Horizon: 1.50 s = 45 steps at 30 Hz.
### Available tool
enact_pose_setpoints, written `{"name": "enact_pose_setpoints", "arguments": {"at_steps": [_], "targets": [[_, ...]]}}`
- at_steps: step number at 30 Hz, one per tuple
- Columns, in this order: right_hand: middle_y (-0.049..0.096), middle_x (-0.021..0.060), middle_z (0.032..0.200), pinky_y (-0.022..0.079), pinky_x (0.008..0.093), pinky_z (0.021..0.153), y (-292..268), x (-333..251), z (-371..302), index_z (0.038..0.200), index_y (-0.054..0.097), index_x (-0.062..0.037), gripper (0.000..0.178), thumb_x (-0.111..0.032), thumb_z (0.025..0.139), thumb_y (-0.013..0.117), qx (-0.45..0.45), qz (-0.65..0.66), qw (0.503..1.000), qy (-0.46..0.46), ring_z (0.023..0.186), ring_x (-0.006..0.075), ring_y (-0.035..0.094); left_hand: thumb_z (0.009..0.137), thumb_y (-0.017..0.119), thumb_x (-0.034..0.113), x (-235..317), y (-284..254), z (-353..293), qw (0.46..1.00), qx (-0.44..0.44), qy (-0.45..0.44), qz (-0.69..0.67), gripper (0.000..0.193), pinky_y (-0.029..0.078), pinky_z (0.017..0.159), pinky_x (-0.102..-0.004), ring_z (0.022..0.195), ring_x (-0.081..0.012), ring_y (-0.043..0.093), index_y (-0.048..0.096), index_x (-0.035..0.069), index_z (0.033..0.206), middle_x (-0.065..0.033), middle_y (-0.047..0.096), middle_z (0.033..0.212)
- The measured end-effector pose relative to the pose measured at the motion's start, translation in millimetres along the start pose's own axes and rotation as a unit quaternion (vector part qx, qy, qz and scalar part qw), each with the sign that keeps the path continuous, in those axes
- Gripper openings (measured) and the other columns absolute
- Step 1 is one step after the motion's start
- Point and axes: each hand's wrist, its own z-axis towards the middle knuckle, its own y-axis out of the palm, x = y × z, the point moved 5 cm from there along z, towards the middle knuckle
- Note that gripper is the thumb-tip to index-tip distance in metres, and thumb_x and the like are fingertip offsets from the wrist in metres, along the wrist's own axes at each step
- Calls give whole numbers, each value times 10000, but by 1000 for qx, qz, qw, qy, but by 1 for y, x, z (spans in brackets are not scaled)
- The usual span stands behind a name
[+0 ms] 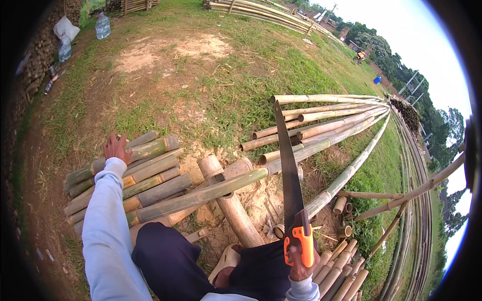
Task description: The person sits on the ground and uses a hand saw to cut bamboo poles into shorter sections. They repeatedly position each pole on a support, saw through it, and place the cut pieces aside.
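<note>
My right hand (301, 263) is wrapped round the orange and black handle of a handsaw (287, 165), low in the view. The saw's long dark blade points up and away, its tip overlapping the end of a far bamboo pole in the picture. On the left, my left hand (117, 149) rests with fingers apart on a stack of cut bamboo pieces (155, 168). A long bamboo pole (226, 183) runs from beside that stack across a bamboo support (236, 215) towards the far right, passing behind the blade. I cannot tell whether the blade touches it.
Several long bamboo poles (331, 111) fan out at the right. Short cut pieces (339, 276) lie beside my right hand. A slanting wooden frame (381, 205) stands farther right. My sandalled foot (226, 263) is by the support. Plastic bottles (103, 26) stand far left.
</note>
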Motion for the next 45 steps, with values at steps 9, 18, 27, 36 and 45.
{"name": "enact_pose_setpoints", "arguments": {"at_steps": [9, 18, 27, 36, 45], "targets": [[646, 2, 723, 451, 204, 533, -6, -17, -3, 1276, 668, 31, 365, -155, 963, 692, -27, 13, 1000, -4, 577, 64, 575, 727, 815, 75, -103, -106, 11, 979, 192, -68, -18, 916, 438, 1059, -522, 1237, -391, 596, 372, 230, 1513, -174, 573, 1370], [630, 7, 717, 420, 217, 530, -5, -8, 1, 1170, 676, 50, 266, -123, 968, 675, -9, 65, 998, -5, 562, 71, 554, 749, 786, 91, -261, -214, -7, 946, 294, -138, 2, 718, 546, 929, -487, 1209, -392, 619, 495, 210, 1395, -106, 585, 1368], [620, -4, 677, 453, 242, 552, -9, -18, 1, 1083, 711, 37, 197, -103, 952, 667, -6, 37, 998, -43, 575, 79, 583, 684, 805, 55, -52, -227, 4, 968, 205, 136, -43, 653, 561, 838, -486, 1117, -393, 639, 530, 109, 1273, -139, 572, 1248], [633, 12, 699, 465, 241, 561, -19, -20, -9, 1073, 690, 38, 188, -100, 947, 673, 18, 32, 999, -15, 586, 82, 589, 720, 828, 72, 97, -20, 17, 980, -27, 196, -22, 816, 506, 961, -471, 1175, -373, 583, 454, 99, 1444, -156, 539, 1264], [646, 51, 694, 457, 241, 527, -13, -6, -11, 962, 658, 19, 144, -117, 962, 706, -3, 53, 998, -20, 566, 95, 578, 864, 610, -37, 134, -14, 24, 951, -21, 277, -136, 473, 514, 1014, -492, 1184, -437, 623, 655, 100, 1314, -237, 630, 1334]]}}
